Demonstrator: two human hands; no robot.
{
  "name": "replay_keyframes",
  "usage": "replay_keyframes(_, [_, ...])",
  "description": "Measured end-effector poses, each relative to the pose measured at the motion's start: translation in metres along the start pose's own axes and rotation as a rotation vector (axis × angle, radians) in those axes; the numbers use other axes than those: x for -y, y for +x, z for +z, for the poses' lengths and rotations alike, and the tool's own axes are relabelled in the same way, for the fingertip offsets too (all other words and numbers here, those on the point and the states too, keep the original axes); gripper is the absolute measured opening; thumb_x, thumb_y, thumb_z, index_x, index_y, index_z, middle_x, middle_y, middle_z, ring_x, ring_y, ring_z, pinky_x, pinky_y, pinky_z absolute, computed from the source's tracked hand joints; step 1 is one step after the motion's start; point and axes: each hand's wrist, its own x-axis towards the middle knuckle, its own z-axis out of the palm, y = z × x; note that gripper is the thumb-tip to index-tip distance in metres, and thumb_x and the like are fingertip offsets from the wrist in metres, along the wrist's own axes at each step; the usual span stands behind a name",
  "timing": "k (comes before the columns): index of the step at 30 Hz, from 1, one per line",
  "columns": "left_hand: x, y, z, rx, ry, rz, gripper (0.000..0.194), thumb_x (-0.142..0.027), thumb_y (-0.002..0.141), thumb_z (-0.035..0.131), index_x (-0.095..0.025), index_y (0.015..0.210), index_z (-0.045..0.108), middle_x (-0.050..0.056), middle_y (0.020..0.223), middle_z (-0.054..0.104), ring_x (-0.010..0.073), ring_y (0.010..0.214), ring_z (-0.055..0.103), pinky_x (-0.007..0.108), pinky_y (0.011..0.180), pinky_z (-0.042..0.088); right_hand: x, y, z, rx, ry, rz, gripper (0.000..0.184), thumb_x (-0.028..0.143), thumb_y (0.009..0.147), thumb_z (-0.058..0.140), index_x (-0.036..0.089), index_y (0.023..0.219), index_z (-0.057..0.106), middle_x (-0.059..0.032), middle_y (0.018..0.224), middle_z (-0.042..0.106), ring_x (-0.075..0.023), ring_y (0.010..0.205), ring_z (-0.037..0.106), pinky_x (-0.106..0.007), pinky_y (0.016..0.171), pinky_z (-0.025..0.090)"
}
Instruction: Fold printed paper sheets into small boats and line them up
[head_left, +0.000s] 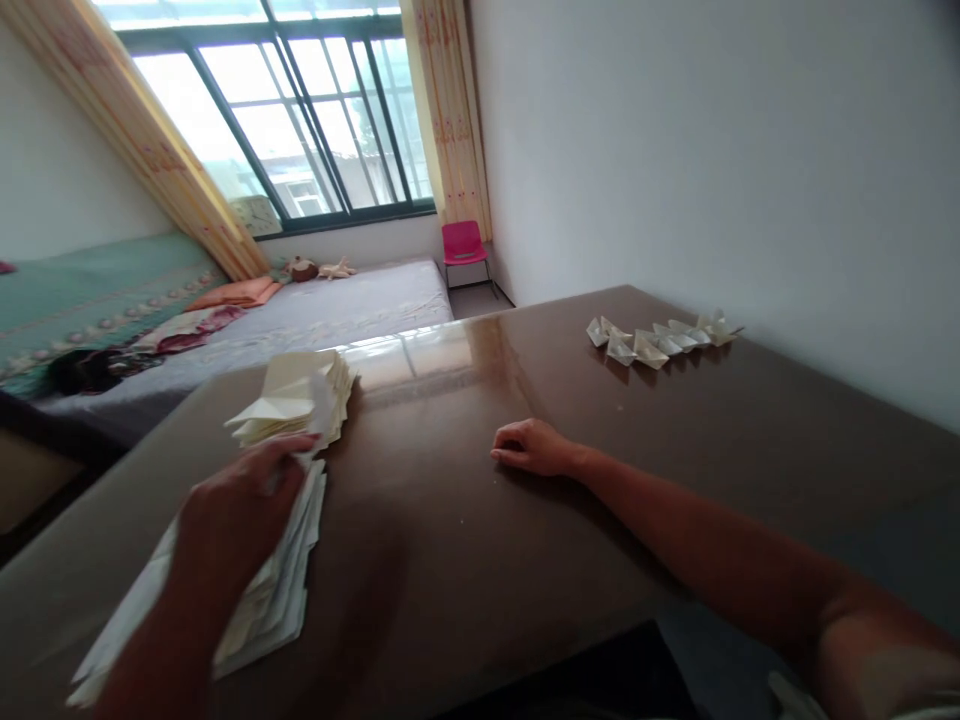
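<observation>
While our left grip (236,505) is pinched on one thin white sheet (322,402) above the near edge of the cream stack (291,378), our right grip (534,447) lies curled on the desk (442,560); its inside is hidden, so we cannot tell its closure; we judge the sheet very light, limp, easily creased; best taken by an edge, thumb against finger; counts: one sheet held; two stacks, the white stack (289,600) beneath our left wrist, layers uncountable; roughly eight folded paper boats (649,350), overlaps preventing an exact figure
</observation>
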Motion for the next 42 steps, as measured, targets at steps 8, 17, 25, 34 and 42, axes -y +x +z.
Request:
replay_keyframes(8, [-0.109,0.001,0.11,0.315,-0.519,0.552,0.03,-0.007,0.084,0.041,-0.023,0.089,0.065,0.001,0.108,0.071,0.0197,0.124,0.049,0.041,0.103,0.04,-0.021,0.005,-0.006,-0.184,0.345,0.158,0.06,0.031,0.072,0.067,0.018,0.129,0.05,-0.0038,0.096,0.063,-0.0087,0.06,0.05,-0.023,0.058,0.043])
replay_keyframes(17, [-0.09,-0.005,0.143,0.299,-0.675,0.411,0.032,0.0,0.076,0.041,-0.022,0.083,0.063,0.002,0.111,0.067,0.0165,0.114,0.054,0.036,0.102,0.043,-0.016,-0.002,-0.006,-0.039,0.091,0.032,0.036,0.015,0.077,0.058,0.021,0.111,0.069,-0.002,0.09,0.065,-0.0109,0.069,0.052,-0.024,0.07,0.043])
replay_keyframes(25, [-0.089,-0.008,0.139,0.338,-0.665,0.39,0.035,-0.002,0.072,0.045,-0.022,0.095,0.062,0.004,0.11,0.065,0.0195,0.112,0.056,0.037,0.101,0.044,-0.011,0.028,-0.023,0.115,-0.127,0.063,0.017,0.03,0.078,0.065,0.024,0.089,0.077,-0.0038,0.093,0.059,-0.0106,0.068,0.054,-0.025,0.071,0.043])
replay_keyframes(34, [-0.089,-0.002,0.131,0.37,-0.613,0.244,0.019,-0.023,0.075,0.061,-0.019,0.093,0.066,0.008,0.106,0.067,0.025,0.106,0.058,0.036,0.092,0.048,-0.031,0.054,-0.02,0.194,0.231,0.175,0.041,0.053,0.084,0.051,0.015,0.078,0.066,0.0045,0.055,0.047,-0.0095,0.052,0.04,-0.022,0.05,0.031])
replay_keyframes(42, [-0.095,0.004,0.134,0.322,-0.652,-0.133,0.053,-0.03,0.09,0.046,-0.011,0.139,0.036,-0.003,0.061,0.059,0.0159,0.061,0.058,0.03,0.067,0.045,-0.025,0.049,-0.002,-0.08,-0.117,0.249,0.027,0.043,0.084,0.055,0.019,0.083,0.066,-0.0004,0.069,0.063,-0.0132,0.062,0.052,-0.024,0.057,0.033])
